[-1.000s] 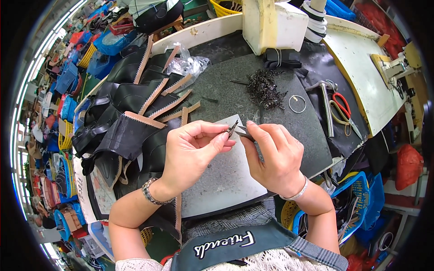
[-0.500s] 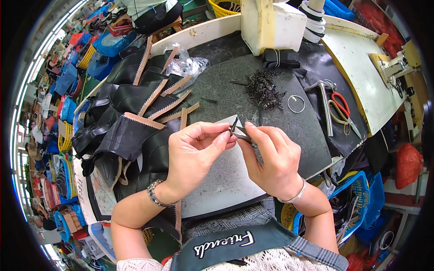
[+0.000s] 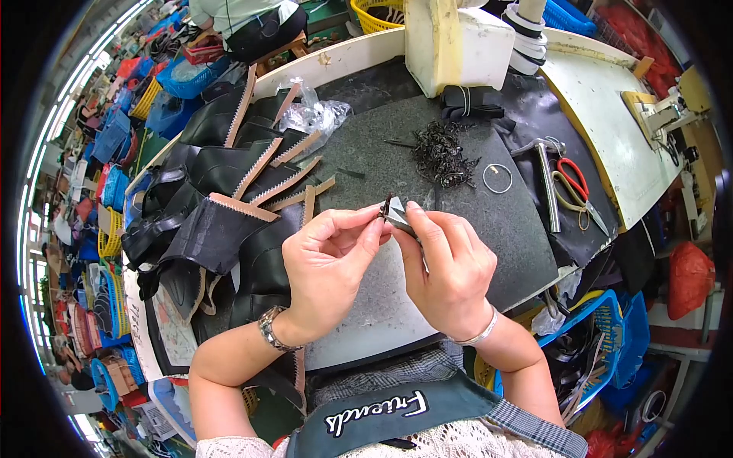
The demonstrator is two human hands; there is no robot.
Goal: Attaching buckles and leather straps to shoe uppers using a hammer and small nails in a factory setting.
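Observation:
Above the middle of the work table, my two hands meet almost fingertip to fingertip. My left hand pinches a small dark piece between thumb and forefinger; its exact kind is too small to make out. In my right hand are small grey metal thread snips, their blades against or very close to the dark piece. The fingers partly hide the snips' handles. Beyond my hands lies a tangled pile of small dark strips on the dark grey mat.
Black leather shoe uppers with tan zigzag edges pile up on the left, beside a clear plastic bag. On the right lie a hammer, red-handled scissors and a ring. A white machine post stands behind.
My right hand has shifted slightly left and turned, bringing the snips' blades round beside the left fingertips. The left hand keeps its pinch on the dark piece.

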